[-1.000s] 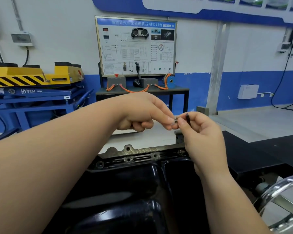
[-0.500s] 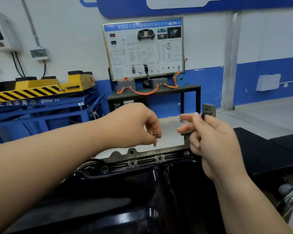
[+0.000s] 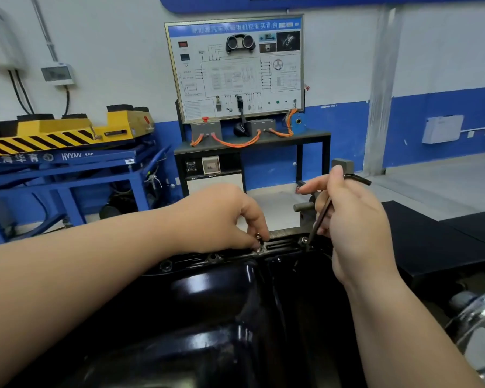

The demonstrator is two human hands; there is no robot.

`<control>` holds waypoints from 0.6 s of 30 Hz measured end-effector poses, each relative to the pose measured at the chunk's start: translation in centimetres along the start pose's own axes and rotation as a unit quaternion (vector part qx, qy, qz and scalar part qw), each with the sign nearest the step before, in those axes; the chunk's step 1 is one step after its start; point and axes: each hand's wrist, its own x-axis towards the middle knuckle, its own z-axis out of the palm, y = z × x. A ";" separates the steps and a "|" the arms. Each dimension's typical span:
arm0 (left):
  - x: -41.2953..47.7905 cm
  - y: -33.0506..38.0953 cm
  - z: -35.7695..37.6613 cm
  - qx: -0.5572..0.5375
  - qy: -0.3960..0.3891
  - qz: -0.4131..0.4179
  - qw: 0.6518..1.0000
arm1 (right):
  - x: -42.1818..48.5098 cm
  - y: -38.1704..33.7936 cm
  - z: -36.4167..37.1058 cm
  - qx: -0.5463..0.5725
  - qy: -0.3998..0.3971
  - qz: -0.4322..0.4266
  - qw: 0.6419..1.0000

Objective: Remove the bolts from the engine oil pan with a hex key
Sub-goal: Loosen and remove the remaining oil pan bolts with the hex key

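Left hand (image 3: 221,217) pinches bolt (image 3: 258,237); right hand (image 3: 353,219) holds hex key (image 3: 324,211)

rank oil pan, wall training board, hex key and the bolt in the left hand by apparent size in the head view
1. oil pan, largest, but nearest the camera
2. training board, farther away
3. hex key
4. bolt, pinched in the left hand

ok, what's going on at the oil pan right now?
A person is working along the far flange of the black oil pan. The left hand pinches a small bolt right at a flange hole. The right hand grips an L-shaped hex key, long arm pointing down with its tip at the neighbouring bolt to the right. Whether that tip is seated is too small to tell.
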 end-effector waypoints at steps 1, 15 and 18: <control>0.0 0.0 0.0 0.012 0.001 0.004 1.000 | 0.0 0.1 0.0 -0.001 -0.006 -0.004 1.000; 0.5 0.0 0.4 0.007 -0.002 0.019 1.000 | -1.2 -0.9 0.0 0.088 -0.018 -0.207 0.974; 0.5 0.0 0.4 -0.020 -0.010 0.014 1.000 | -1.9 -1.2 0.2 0.021 -0.033 -0.255 0.966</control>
